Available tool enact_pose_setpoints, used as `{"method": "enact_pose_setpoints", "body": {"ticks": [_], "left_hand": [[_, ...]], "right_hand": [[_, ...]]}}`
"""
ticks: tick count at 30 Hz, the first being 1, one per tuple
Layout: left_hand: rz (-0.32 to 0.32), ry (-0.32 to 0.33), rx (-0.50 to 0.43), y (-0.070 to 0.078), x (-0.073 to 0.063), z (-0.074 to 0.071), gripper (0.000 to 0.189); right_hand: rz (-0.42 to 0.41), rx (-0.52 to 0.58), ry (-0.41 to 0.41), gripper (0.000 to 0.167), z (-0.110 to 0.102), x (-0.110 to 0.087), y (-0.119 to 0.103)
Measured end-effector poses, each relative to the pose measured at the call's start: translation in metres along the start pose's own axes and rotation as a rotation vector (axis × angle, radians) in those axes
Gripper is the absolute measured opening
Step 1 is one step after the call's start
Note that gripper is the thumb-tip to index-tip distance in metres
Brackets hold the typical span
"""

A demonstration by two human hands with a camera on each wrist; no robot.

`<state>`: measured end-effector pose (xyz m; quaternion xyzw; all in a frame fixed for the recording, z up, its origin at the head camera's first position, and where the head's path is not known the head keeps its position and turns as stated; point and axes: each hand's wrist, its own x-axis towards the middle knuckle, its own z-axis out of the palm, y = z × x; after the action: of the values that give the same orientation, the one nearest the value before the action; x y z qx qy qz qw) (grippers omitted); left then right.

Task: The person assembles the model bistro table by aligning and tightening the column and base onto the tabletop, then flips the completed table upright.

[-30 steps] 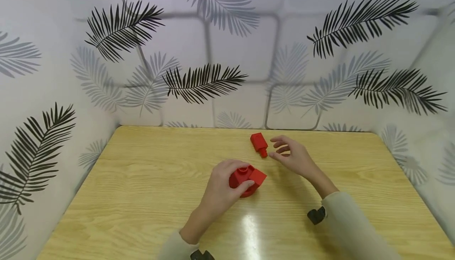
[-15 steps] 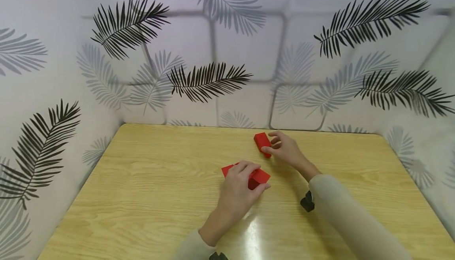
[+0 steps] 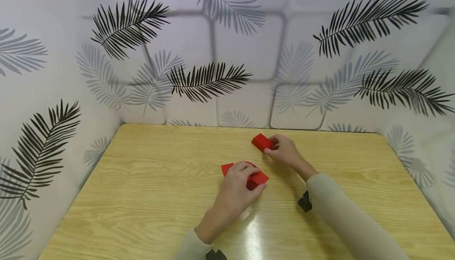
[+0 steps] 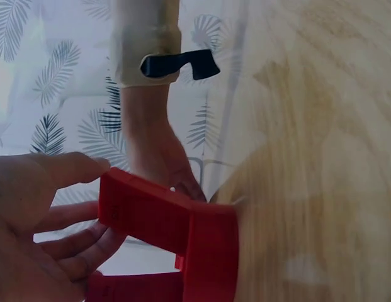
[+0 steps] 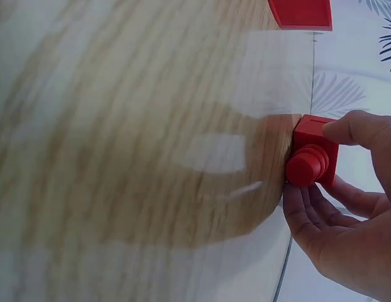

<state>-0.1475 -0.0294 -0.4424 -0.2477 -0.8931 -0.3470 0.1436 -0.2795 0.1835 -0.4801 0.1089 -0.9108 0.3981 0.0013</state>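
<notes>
My left hand [image 3: 231,193] holds a red plastic part with blocky arms [image 3: 260,178] near the middle of the table. In the left wrist view, the red part [image 4: 213,251] has a curved base by the wood and flat-ended arms sticking out, with the thumb on one arm and the fingers behind it. Farther back, my right hand [image 3: 286,151] pinches a smaller red block [image 3: 260,142] between thumb and fingers. A round stepped peg [image 5: 306,165] projects from that block's end in the right wrist view. Left-hand fingers hide some of the larger part.
Both red pieces are on or just over a light wooden table [image 3: 142,181]. White walls with a feather-leaf print [image 3: 209,82] stand along its back and sides. Each wrist carries a small black device, such as the one on the right [image 3: 305,202].
My right hand has moved left onto the smaller block, gripped it and turned it slightly. The larger red part has turned in my left hand, so another arm shows at its left.
</notes>
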Motion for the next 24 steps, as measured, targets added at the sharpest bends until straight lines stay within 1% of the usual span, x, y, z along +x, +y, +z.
{"method": "enact_pose_setpoints", "body": {"ticks": [6, 9, 11, 13, 16, 20, 24], "left_hand": [[0.034, -0.151, 0.011, -0.006, -0.001, -0.015, 0.032], [0.051, -0.206, -0.004, -0.010, -0.002, -0.022, 0.035], [0.062, -0.229, -0.037, -0.013, -0.002, -0.025, 0.037], [0.065, -0.238, -0.080, -0.016, -0.002, -0.027, 0.038], [0.062, -0.235, -0.130, -0.019, -0.003, -0.028, 0.036], [0.031, -0.212, -0.154, -0.020, -0.002, -0.025, 0.035], [-0.019, -0.202, -0.195, -0.021, -0.001, -0.022, 0.036]], "right_hand": [[0.035, 0.024, 0.015, 0.032, -0.002, -0.008, 0.004], [0.061, 0.056, 0.012, 0.036, -0.004, -0.012, 0.004], [0.077, 0.081, 0.010, 0.039, -0.006, -0.015, 0.004], [0.087, 0.114, 0.014, 0.040, -0.008, -0.018, 0.004], [0.101, 0.185, 0.030, 0.039, -0.011, -0.023, 0.002], [0.125, 0.331, 0.046, 0.043, -0.014, -0.029, -0.003], [0.143, 0.504, 0.024, 0.051, -0.017, -0.035, -0.004]]}}
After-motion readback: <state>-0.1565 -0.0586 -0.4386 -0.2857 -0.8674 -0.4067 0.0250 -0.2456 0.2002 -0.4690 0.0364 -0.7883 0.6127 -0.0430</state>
